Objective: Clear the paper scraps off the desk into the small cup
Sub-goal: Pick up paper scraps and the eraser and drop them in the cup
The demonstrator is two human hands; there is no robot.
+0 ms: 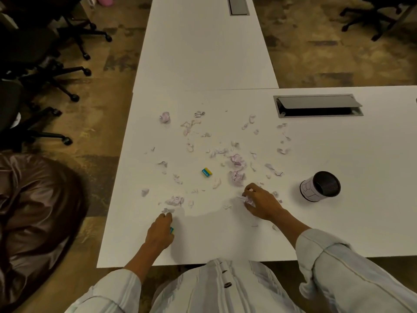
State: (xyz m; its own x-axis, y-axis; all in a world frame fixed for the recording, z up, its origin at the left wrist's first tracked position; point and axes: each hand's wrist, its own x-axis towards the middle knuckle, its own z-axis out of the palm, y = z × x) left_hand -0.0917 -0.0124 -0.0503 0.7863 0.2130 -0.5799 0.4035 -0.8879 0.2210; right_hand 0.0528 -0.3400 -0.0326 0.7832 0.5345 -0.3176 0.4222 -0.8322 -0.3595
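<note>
Looking down from the head camera, a white desk (pixel 225 240) carries many torn and crumpled paper scraps (pixel 235 159), pale lilac and white, spread over its middle from the far left part to the area near the cable hatch (pixel 317 105). The right hand (pixel 259 202) rests on the desk with its fingers curled around a small bunch of scraps, so it is closed on paper. The left hand (pixel 160 231) lies nearer the front edge, its fingertips pinched on a scrap at the near end of the mess; a small blue thing shows under its palm, but I cannot tell what it is. The small cup (pixel 320 186), white outside and dark inside, stands to the right of the right hand, apart from it, tilted in this wide view. A small blue and yellow eraser (pixel 207 172) lies among the scraps. Black office chairs (pixel 40 55) stand on the floor at the left.
</note>
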